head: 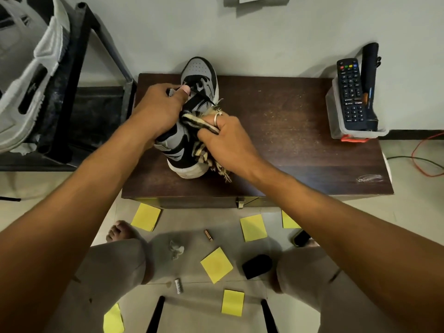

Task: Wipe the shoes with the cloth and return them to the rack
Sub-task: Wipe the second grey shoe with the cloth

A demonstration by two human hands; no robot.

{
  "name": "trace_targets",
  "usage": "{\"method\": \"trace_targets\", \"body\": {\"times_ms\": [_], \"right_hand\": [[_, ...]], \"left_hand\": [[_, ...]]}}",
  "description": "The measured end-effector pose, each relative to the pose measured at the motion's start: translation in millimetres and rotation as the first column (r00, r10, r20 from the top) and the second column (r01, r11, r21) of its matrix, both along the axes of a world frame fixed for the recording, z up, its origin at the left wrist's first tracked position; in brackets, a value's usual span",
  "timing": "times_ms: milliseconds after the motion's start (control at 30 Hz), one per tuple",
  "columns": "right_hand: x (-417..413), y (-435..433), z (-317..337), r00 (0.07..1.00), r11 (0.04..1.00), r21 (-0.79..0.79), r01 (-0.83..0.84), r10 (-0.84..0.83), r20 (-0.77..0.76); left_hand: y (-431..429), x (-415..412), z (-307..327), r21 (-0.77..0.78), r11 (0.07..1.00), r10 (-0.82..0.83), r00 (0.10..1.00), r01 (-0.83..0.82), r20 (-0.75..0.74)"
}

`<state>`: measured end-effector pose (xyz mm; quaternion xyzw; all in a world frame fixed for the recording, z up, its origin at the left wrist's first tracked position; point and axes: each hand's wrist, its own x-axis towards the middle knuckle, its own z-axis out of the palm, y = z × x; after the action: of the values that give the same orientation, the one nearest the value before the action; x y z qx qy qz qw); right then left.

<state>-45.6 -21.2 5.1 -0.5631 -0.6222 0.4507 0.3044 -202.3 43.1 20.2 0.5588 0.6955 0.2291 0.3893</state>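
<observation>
A grey, black and white sneaker point(199, 75) stands on a dark wooden table point(288, 131), toe pointing to the wall. My left hand point(158, 109) grips its left side near the laces and collar. My right hand point(223, 138) is shut on a frayed black-and-cream cloth point(204, 152) and presses it against the sneaker's right side by the collar. A black shoe rack point(79, 97) stands at the left, with a white and grey shoe point(31, 75) on it.
A clear plastic box point(336, 121) at the table's right end holds a remote control point(352, 92) and a black tube. On the floor lie yellow sticky notes point(216, 264), a small battery point(208, 235), a black object point(257, 265) and cables point(422, 159). My knees and bare feet are below.
</observation>
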Motion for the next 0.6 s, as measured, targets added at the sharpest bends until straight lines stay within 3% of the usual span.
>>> {"method": "trace_targets", "body": {"times_ms": [100,267,400,600], "right_hand": [[8,1,5,0.998,0.999,0.004,-0.043,0.043,-0.036],[3,18,-7,0.971,0.96,0.151,0.238,-0.229,-0.076],[1,23,-4,0.985,0.977,0.156,0.148,-0.159,0.066],[11,6,-3,0.998,0.996,0.066,-0.062,0.064,-0.025]], "left_hand": [[0,-6,0,-0.002,1.0,-0.023,0.999,0.023,0.029],[3,-2,0,-0.049,0.99,-0.13,0.99,0.133,0.044],[3,0,0,-0.058,0.983,-0.176,0.984,0.177,0.013],[6,-8,0,-0.051,0.986,-0.155,0.985,0.159,0.068]]}}
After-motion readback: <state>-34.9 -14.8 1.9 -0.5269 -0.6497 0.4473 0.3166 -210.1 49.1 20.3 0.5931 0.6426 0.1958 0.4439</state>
